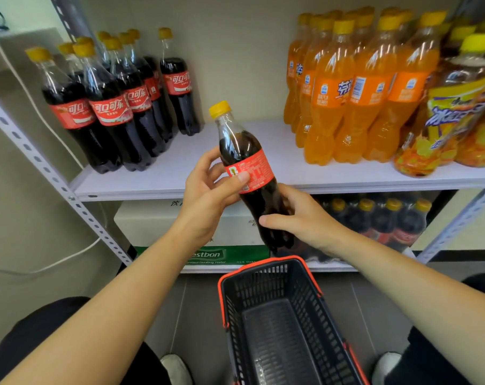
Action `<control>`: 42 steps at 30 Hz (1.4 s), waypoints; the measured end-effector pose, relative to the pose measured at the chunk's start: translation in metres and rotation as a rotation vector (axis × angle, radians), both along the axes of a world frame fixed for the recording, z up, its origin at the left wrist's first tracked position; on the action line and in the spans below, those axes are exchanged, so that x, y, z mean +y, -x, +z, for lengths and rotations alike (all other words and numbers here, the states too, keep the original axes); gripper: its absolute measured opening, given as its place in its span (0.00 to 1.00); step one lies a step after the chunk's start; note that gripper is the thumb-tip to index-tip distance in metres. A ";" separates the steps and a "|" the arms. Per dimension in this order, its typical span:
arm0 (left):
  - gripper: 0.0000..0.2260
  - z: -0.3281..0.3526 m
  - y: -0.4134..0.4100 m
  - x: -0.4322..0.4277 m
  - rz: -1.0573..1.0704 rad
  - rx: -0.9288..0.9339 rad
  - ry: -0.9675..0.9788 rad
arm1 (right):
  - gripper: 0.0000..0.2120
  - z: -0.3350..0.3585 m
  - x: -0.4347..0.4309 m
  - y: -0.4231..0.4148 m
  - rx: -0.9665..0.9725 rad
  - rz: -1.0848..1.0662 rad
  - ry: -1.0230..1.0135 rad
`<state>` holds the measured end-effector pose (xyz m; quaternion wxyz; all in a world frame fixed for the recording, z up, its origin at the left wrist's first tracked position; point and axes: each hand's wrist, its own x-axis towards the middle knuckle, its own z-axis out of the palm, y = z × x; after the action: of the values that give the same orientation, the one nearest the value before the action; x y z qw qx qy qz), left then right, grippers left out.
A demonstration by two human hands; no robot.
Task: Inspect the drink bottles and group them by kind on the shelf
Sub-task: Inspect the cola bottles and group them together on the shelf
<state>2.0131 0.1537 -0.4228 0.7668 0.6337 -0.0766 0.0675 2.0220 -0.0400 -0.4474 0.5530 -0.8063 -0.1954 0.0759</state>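
Hands, left hand point(208, 190) and right hand point(301, 221), grip a cola bottle point(245, 151) before the white shelf point(185, 162).

1. Dark cola bottle with yellow cap point(244, 151): clear glossy plastic, smooth red film label.
2. Orange soda bottles point(347, 126), shelf's right end: glossy plastic.
3. White shelf board point(180, 168): smooth, matt.
4. Grey perforated upright point(55, 177): painted metal.
5. Black lattice basket with red rim point(252, 284): dull plastic.
6. White and green box point(158, 223): matt cardboard.

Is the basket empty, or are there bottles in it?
Empty: the basket shows only bare mesh walls and floor, no bottles inside.
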 end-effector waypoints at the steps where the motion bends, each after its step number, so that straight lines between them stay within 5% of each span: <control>1: 0.28 0.001 0.000 0.001 -0.028 0.005 0.019 | 0.23 0.000 -0.002 -0.001 0.020 0.024 -0.030; 9: 0.26 0.008 0.001 -0.003 -0.009 -0.087 -0.263 | 0.27 -0.009 0.003 0.007 -0.076 -0.105 -0.036; 14: 0.25 0.007 0.000 0.000 -0.055 -0.081 -0.177 | 0.27 -0.004 0.004 0.001 0.006 -0.034 -0.009; 18: 0.27 0.008 0.000 0.002 -0.104 -0.025 -0.056 | 0.26 0.003 -0.002 -0.003 0.166 0.098 -0.172; 27: 0.17 0.012 -0.002 0.004 -0.071 -0.024 -0.173 | 0.32 -0.006 -0.001 0.000 -0.140 -0.098 0.072; 36: 0.19 0.010 -0.003 0.009 -0.159 0.005 0.004 | 0.30 0.008 -0.007 -0.007 0.113 0.107 -0.029; 42: 0.15 0.012 -0.006 0.004 -0.070 0.056 -0.101 | 0.29 0.003 -0.008 -0.003 -0.042 -0.075 0.044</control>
<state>2.0189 0.1576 -0.4109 0.7377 0.6700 -0.0806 0.0187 2.0246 -0.0475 -0.4443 0.5333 -0.8266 -0.1747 0.0423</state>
